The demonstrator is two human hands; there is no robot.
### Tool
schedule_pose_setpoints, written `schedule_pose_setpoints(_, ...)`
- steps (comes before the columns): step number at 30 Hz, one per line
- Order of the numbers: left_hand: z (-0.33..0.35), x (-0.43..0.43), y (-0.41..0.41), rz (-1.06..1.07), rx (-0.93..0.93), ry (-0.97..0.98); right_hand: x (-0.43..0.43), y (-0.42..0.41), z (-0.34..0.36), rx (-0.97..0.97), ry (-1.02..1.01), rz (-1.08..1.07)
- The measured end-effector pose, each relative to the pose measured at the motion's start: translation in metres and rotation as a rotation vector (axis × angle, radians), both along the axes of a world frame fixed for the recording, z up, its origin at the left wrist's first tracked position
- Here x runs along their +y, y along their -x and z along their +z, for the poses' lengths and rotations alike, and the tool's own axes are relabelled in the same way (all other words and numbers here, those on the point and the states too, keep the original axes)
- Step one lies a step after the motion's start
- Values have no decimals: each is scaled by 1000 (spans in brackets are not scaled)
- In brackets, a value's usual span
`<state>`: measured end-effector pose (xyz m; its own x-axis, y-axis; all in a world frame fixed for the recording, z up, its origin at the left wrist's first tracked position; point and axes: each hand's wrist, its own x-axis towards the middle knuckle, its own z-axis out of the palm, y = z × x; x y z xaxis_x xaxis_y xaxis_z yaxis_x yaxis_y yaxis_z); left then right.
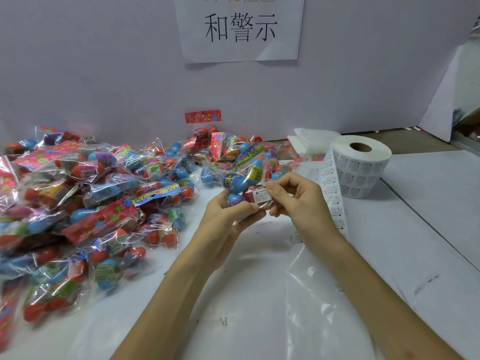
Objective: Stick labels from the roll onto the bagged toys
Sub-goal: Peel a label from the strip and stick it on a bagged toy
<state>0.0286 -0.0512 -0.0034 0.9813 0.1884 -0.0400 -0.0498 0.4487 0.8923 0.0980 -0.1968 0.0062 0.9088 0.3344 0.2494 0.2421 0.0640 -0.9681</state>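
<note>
My left hand [228, 216] grips a clear bag of coloured plastic eggs [240, 181] from below, above the middle of the table. A small white warning label [262, 194] lies on the bag's front. The curled fingers and thumb of my right hand [293, 196] pinch the bag at the label's right edge. The white label roll [361, 165] stands to the right, and its printed strip [335, 201] trails down behind my right wrist.
A large heap of bagged toys [85, 203] covers the table's left side and back. A clear plastic sheet [324, 281] lies under my right forearm. Folded white paper [309, 141] sits behind the roll. A white wall with a printed sign [240, 27] closes the back.
</note>
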Motion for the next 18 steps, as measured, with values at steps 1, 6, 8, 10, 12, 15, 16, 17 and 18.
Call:
schedule_pose_setpoints(1, -1, 0, 0, 1, 5, 3, 0, 0, 0, -4, 3, -3)
schedule_pose_setpoints(6, 1, -3, -1, 9, 19, -13, 0, -2, -4, -173, 176, -82)
schedule_pose_setpoints(8, 0, -5, -1, 81, 54, -87, -2, -5, -6, -265, 328, -93)
schedule_pose_setpoints(10, -3, -5, -3, 150, 97, -167, -5, -8, -6, -295, 442, -103)
schedule_pose_setpoints(12, -5, -3, -4, 172, 131, -235, -8, -11, -4, -274, 432, -117)
schedule_pose_setpoints(15, -6, -3, -4, 138, 134, -309, -11, -13, 3, -168, 263, -76)
schedule_pose_setpoints(16, -7, -4, -3, 120, 127, -333, -12, -14, 5, -138, 228, -54)
schedule_pose_setpoints(17, -8, -6, -3, 103, 123, -352, -12, -14, 6, -122, 215, -32)
schedule_pose_setpoints(18, -7, -6, -2, 86, 124, -366, -12, -14, 6, -112, 216, -9)
